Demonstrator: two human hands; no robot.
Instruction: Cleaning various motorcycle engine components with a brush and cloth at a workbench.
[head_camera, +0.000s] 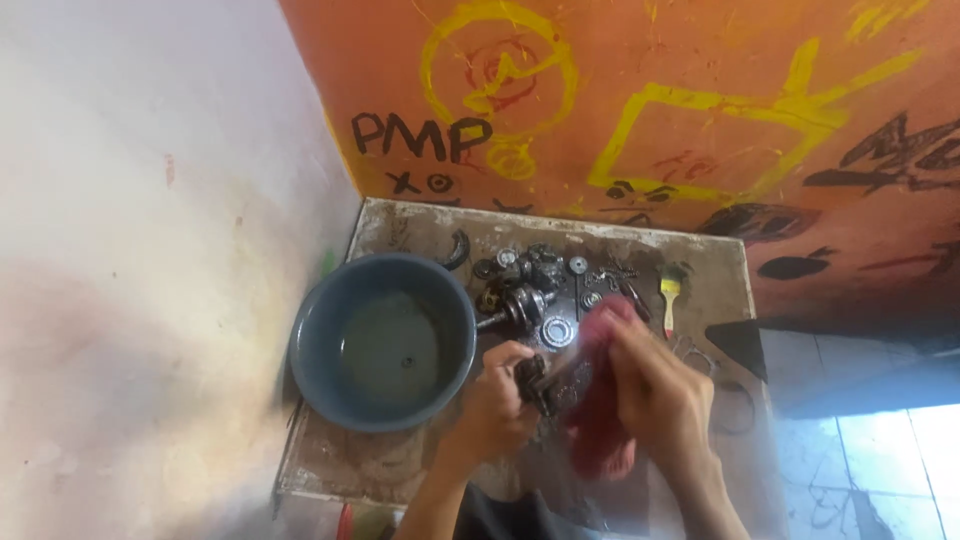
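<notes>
We see our left hand (497, 400) in the lower middle of the frame, with its fingers curled tight around a small dark metal part (535, 383). Most of that part is hidden by our fingers, so we cannot tell what shape it is. Our right hand (655, 390) is just beside it, gripping a red rag (600, 420) that is pressed against the part. The rag is blurry, and our hand covers its top. Both hands are over a dirty board (400, 225) that sits in the corner of the walls. To the left of our hands stands a round blue bowl (305, 340) with cloudy liquid inside. Above our hands, in the middle of the frame, lies a heap of little metal parts (530, 280), too small and dark to tell apart. A small brush (669, 290) with a yellow handle lies to the right of the heap. The bottom edge of the board is cut off by our arms.
</notes>
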